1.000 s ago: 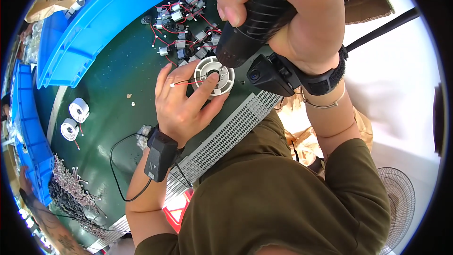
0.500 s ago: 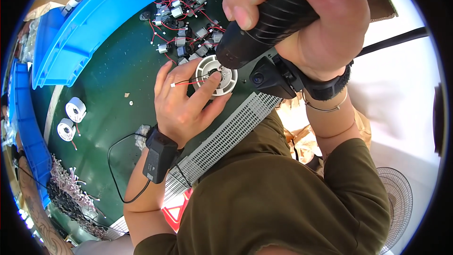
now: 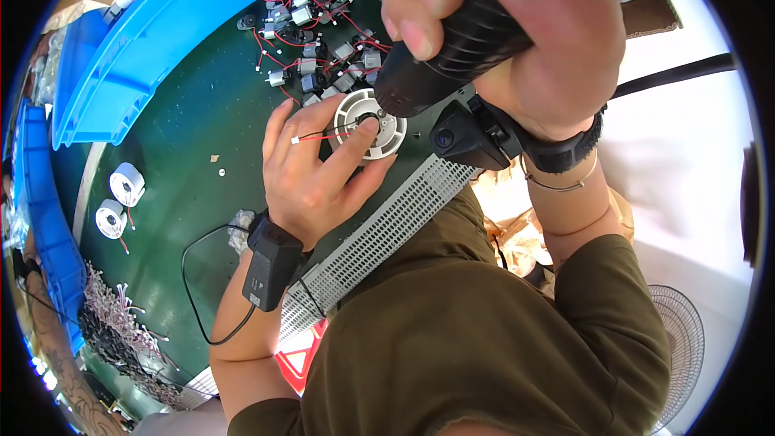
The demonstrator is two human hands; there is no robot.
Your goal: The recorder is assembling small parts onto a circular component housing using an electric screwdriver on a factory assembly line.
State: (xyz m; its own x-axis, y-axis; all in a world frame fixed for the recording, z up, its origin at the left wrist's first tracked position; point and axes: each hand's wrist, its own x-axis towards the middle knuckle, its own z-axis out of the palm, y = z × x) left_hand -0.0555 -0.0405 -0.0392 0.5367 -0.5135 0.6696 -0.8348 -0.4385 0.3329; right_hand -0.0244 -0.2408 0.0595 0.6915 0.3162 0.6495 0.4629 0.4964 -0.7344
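My left hand (image 3: 311,182) grips a round white plastic housing (image 3: 396,139) on the green table, its index fingertip pressing near the middle and its thumb along the near rim. A red and a black wire run out of the housing over my fingers to a small white connector (image 3: 295,140). Wrapped in my right hand (image 3: 557,40) is a black ribbed electric screwdriver (image 3: 424,77), tilted with its nose over the right half of the housing. Its bit is hidden, so contact with a screw cannot be made out. A small dark screw (image 3: 416,135) lies just right of the housing.
Small motors (image 3: 311,60) with red wires lie heaped beyond the housing. Two white housings (image 3: 127,184) sit at the left, above a wire bundle (image 3: 121,347). Blue bins (image 3: 145,64) line the far and left edges. A grey perforated strip (image 3: 387,222) edges the table near me. Another person's forearm (image 3: 52,339) shows far left.
The screwdriver's nose has shifted very slightly right over the housing. My left hand keeps the same hold, and the things on the table stay where they were.
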